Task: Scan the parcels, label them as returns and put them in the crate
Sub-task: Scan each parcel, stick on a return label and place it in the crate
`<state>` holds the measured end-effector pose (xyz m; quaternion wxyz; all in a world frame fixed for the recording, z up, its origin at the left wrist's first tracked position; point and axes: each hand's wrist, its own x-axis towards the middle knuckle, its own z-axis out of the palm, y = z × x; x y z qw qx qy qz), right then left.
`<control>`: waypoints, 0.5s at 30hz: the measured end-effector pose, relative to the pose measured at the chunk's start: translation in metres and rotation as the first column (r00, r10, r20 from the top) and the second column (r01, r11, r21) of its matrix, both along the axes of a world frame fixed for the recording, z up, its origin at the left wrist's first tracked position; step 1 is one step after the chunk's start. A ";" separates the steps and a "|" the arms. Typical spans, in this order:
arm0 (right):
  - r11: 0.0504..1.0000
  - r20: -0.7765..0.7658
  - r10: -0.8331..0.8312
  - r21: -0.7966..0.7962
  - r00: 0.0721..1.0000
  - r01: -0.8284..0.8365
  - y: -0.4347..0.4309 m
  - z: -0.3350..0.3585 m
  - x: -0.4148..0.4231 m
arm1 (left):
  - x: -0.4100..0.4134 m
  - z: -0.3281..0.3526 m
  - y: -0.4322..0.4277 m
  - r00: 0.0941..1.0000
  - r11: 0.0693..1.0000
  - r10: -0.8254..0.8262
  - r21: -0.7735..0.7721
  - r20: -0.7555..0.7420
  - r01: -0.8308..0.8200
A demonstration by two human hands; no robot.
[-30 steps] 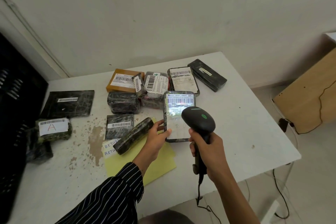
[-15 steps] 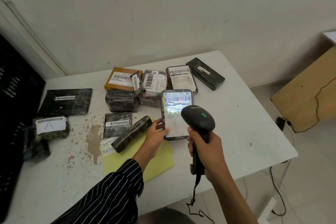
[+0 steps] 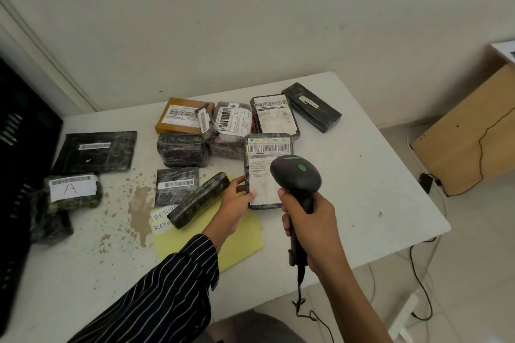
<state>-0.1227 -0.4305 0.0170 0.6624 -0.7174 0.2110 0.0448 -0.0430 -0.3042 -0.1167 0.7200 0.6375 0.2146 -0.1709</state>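
My left hand (image 3: 234,203) pinched the parcel (image 3: 263,167) by its near edge, label tilted upward, so the scanner (image 3: 296,175), gripped in my right hand (image 3: 309,221), could face its barcode (image 3: 269,148).

A parcel-returns back room: black plastic-wrapped parcels (image 3: 181,150) with white barcode labels crowd the white rectangular table (image 3: 362,203), handwritten white "RETURN" slips (image 3: 163,221) lie on it, a black handheld barcode scanner (image 3: 295,175) is held above it, and a black slotted plastic crate (image 3: 16,147) stands at its left.

a black sleeve (image 3: 167,287) with thin white pinstripes ends just short of the left hand (image 3: 234,203); the right hand (image 3: 309,220) and forearm are uncovered.
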 end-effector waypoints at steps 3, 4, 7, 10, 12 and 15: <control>1.000 -0.011 0.007 -0.006 1.000 -0.007 0.000 0.001 -0.002 | -0.001 -0.001 0.000 1.000 1.000 -0.007 0.017 0.001 0.007; 1.000 -0.016 0.010 -0.007 1.000 -0.010 0.000 0.001 -0.002 | -0.001 -0.002 -0.001 1.000 1.000 -0.006 0.017 0.002 0.006; 1.000 -0.028 0.011 0.001 1.000 -0.011 0.000 0.002 -0.004 | -0.002 -0.001 -0.001 1.000 1.000 0.004 0.017 0.003 -0.004; 1.000 -0.029 0.013 0.000 0.999 -0.013 0.000 0.000 -0.005 | -0.002 0.001 -0.003 1.000 1.000 0.011 0.021 0.002 -0.011; 0.999 -0.022 0.016 -0.034 1.000 -0.016 -0.003 -0.005 -0.005 | -0.003 0.002 -0.003 1.000 0.999 0.003 0.039 -0.005 -0.003; 0.976 0.013 0.005 -0.220 1.000 -0.002 -0.019 -0.027 0.001 | -0.005 0.006 0.000 0.999 0.995 -0.024 0.099 -0.024 0.026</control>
